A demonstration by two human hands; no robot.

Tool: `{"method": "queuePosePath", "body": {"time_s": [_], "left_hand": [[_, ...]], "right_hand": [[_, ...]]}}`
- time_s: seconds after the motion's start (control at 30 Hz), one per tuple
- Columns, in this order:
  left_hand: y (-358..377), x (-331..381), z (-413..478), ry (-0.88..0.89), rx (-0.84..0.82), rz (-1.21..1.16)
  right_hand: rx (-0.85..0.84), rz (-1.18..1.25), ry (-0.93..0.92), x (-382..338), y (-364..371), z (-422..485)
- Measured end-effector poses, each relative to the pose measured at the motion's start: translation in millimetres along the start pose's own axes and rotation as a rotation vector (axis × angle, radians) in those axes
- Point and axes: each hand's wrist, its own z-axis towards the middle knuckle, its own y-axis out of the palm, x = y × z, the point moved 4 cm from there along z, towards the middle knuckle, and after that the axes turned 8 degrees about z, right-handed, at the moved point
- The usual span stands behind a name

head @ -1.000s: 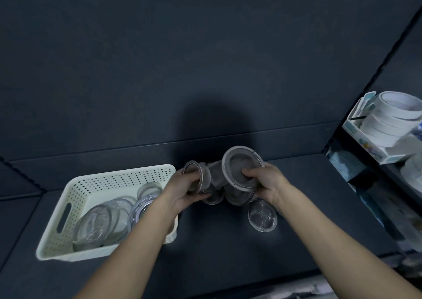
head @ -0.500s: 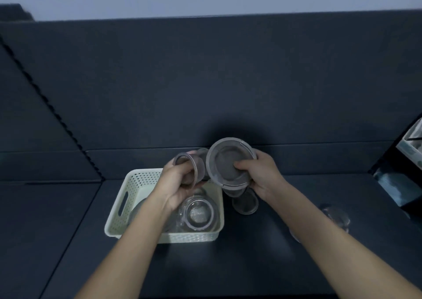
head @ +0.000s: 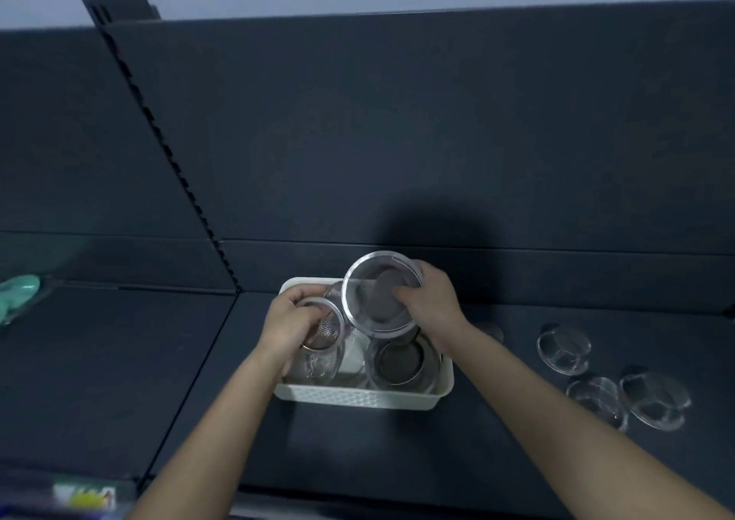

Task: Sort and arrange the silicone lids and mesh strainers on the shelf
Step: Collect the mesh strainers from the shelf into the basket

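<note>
A white perforated basket (head: pixel 358 398) stands on the dark shelf (head: pixel 397 460) and holds several round lids and strainers. My left hand (head: pixel 288 322) grips a small mesh strainer (head: pixel 324 328) by its rim, low over the basket's left half. My right hand (head: pixel 431 303) holds a large mesh strainer (head: pixel 378 295) tilted above the basket's back right, thumb inside its bowl. Another metal strainer (head: pixel 399 360) lies in the basket below it. Three clear silicone lids (head: pixel 562 346) (head: pixel 596 398) (head: pixel 654 398) lie on the shelf to the right.
The shelf's dark back wall rises just behind the basket. A notched divider (head: pixel 175 169) runs down to the basket's back left corner. A teal object (head: pixel 18 293) lies at the far left, and a blurred package (head: pixel 83 495) sits at the bottom left.
My view swung right to left, so the basket now sits under both hands. Both hands carried their strainers from the bare shelf to above the basket and lowered them toward it.
</note>
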Motion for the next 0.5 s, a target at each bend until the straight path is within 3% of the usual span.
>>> {"method": "queuePosePath", "body": {"time_s": [0.17,0.3,0.5], "left_hand": [[-0.4,-7.1,6.3,0.08,0.067,0.335],[2.2,-1.5,1.7,0.108,0.056,0.484],[21.2,26.6,-18.4,0.366,0.07,0.652]], "right_hand": [[0.012,-0.342,-0.088,0.7,0.0,3.5],[-0.062,-0.48,-0.035,18.1,-7.1,0.1],[-0.211,-0.618,-0.013,25.6,-0.3,-16.0]]}}
